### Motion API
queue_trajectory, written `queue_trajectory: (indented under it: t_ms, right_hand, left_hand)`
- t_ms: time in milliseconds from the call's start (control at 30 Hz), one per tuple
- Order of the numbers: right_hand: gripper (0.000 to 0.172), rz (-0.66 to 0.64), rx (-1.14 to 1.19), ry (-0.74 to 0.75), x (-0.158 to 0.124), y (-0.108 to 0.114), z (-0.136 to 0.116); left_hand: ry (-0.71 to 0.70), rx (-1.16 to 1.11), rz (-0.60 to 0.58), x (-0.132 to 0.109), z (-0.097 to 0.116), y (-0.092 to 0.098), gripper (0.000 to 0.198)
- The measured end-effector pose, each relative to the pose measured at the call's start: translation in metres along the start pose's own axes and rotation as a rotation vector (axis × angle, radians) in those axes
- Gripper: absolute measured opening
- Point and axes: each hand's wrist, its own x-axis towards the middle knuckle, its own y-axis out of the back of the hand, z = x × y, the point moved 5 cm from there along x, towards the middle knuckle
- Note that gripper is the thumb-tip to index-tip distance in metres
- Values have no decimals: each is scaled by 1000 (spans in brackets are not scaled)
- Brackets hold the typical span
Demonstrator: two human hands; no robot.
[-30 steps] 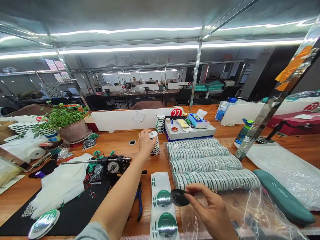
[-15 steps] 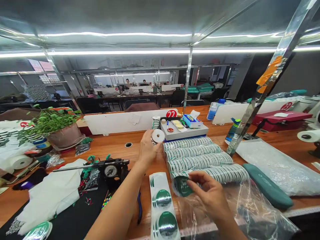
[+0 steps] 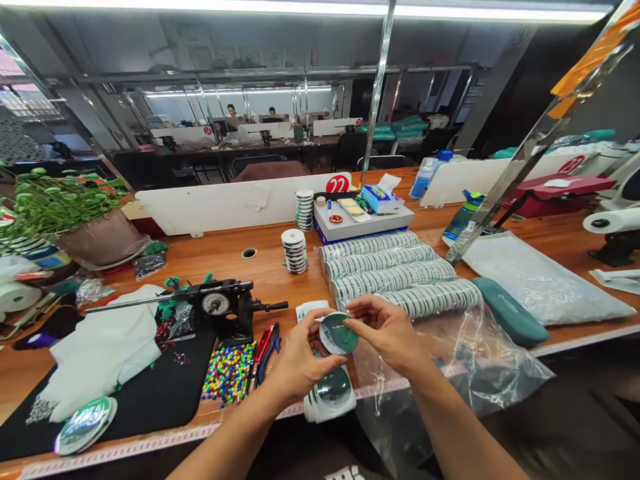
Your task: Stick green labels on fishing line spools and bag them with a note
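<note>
Workshop with numbered benches (image 3: 225, 260), a dial gauge (image 3: 216, 304), beads (image 3: 228, 373), stacked label rolls (image 3: 295, 251)

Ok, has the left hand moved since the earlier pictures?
Yes. The left hand has drawn back toward the person, away from the white stand. It was beside the stacked label rolls; now it is well in front of them.

Bare left hand (image 3: 300, 360), bare right hand (image 3: 385, 330), bare forearms (image 3: 450, 420)

Sticker strip (image 3: 331, 397) w/ print too small, partly behind L hand (image 3: 299, 357).
</note>
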Motion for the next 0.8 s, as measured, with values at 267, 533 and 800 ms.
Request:
queue_trajectory:
  t_ms: [267, 533, 800]
  right_hand:
    - [29, -62, -8, -39, -1, -2, 1]
    - [30, -35, -96, -49, -4, -5, 1]
    - [24, -37, -161, -22, -3, -7, -1]
  left_hand:
    - [12, -71, -28, -3, -3, 2, 66]
    - [20, -53, -19, -3, -2, 5, 68]
    - [35, -52, -26, -3, -5, 5, 67]
